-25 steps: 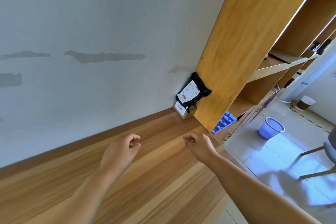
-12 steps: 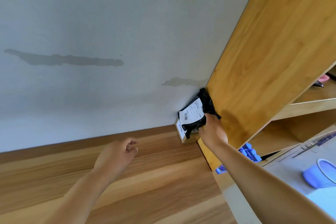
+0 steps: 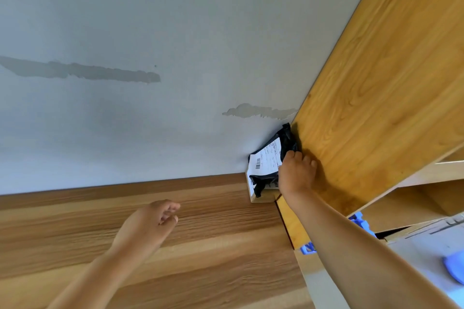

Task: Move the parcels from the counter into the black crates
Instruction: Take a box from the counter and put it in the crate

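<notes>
left hand (image 3: pixel 148 228) over counter (image 3: pixel 200 258), fingers loosely curled, holding nothing | right hand (image 3: pixel 296 174) gripping black parcel (image 3: pixel 283 143) | parcel w/ white label on small cardboard box (image 3: pixel 261 197), far counter corner, wedged between wall (image 3: pixel 150 20) and shelf side panel (image 3: pixel 376 108)

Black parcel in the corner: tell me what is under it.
A small cardboard box with a white label lies under the black parcel on the counter. The parcel and the right hand gripping it cover most of the box.
</notes>
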`<state>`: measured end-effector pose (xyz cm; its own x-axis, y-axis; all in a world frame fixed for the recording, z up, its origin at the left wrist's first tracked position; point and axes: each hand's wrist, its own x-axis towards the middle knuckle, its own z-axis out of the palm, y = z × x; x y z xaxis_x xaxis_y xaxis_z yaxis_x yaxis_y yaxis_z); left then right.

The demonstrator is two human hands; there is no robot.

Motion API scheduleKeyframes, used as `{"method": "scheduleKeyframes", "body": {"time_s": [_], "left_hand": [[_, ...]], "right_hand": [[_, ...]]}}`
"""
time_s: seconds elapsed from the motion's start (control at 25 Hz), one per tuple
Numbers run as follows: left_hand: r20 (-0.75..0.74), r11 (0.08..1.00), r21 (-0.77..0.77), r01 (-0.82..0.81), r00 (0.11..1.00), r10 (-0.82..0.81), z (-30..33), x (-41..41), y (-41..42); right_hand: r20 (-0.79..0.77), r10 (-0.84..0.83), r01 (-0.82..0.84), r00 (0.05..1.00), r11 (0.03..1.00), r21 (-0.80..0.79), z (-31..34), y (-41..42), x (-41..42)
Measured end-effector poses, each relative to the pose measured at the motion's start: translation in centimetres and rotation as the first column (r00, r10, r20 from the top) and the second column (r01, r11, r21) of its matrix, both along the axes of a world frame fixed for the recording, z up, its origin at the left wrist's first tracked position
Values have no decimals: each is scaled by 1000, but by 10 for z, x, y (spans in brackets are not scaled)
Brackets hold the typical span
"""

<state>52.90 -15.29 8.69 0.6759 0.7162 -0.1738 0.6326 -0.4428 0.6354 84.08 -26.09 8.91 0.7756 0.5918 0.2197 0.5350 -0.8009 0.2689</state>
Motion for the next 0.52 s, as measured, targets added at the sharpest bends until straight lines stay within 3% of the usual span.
{"method": "scheduleKeyframes", "body": {"time_s": [0.16,0.32,0.52], "left_hand": [[11,1000,-4,13,1000,-13,0,-3,1],[48,999,-24,37,998,-36,6,-11,2],[102,998,5,68,992,-69,36,-23,7]], "right_hand": [[-131,-8,39,991,970,240,-2,1,1],[-300,83,90,950,849,521,15,-1,-13],[-477,224,205,850,692,692,60,-10,-48]]}}
